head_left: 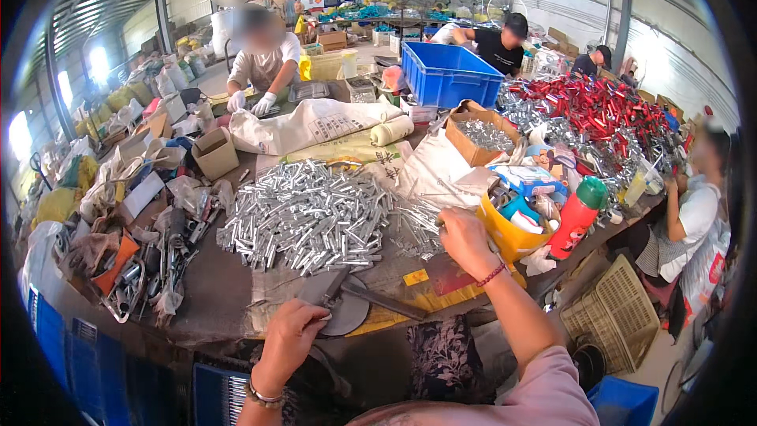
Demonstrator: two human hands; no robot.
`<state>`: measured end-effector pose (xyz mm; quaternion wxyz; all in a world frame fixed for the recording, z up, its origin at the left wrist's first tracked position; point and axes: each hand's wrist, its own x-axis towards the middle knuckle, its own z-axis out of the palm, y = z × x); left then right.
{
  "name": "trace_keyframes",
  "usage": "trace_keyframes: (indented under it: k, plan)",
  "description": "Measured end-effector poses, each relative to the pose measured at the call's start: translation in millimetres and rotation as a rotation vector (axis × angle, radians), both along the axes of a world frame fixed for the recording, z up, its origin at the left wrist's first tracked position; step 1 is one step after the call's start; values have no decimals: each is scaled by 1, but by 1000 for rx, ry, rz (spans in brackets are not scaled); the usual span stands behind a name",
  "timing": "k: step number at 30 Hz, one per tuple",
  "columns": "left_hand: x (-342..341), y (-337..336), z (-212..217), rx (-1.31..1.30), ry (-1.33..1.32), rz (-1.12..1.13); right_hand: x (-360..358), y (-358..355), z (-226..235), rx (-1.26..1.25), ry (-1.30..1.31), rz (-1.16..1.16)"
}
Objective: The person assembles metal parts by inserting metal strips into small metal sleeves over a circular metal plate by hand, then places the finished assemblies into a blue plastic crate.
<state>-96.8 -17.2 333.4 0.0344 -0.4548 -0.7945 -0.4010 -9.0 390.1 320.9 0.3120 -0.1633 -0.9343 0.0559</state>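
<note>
Across brown worktable [203,300], noted short silver metal rods [311,217] heaped at eleven o'clock. Pinching small silvery piece [326,317] in left hand [290,333] at ten; right hand [467,244] curled at one, grip unclear. Could scatter rods through overreaching.

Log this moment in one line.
left hand: at grey metal plate; right hand: by thin metal pieces, yellow tub; beyond left hand: silver cylindrical parts
</note>
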Motion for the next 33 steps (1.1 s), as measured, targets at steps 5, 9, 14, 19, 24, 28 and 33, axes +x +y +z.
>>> trace_keyframes:
  k: [5, 9, 14, 19, 24, 28, 33]
  plan:
    - [1, 8, 9, -3, 11, 81, 12, -27, 24, -85, 61, 31]
    - [4, 10, 9, -2, 28, 101, 19, -80, 40, -147, 70, 420]
    - [8, 8, 5, 4, 52, 100, 34, -154, 32, -131, -51, 689]
    - [13, -1, -4, -20, -20, 137, 30, -174, 10, -128, -96, 711]
    - [4, -1, -5, -20, 41, 104, 30, -173, 18, -85, -68, 625]
    - [2, 4, -3, 5, 16, 121, 25, -170, 13, -116, 23, 633]
    - [6, -1, -6, -17, -42, 141, 26, -173, 11, -108, -15, 652]
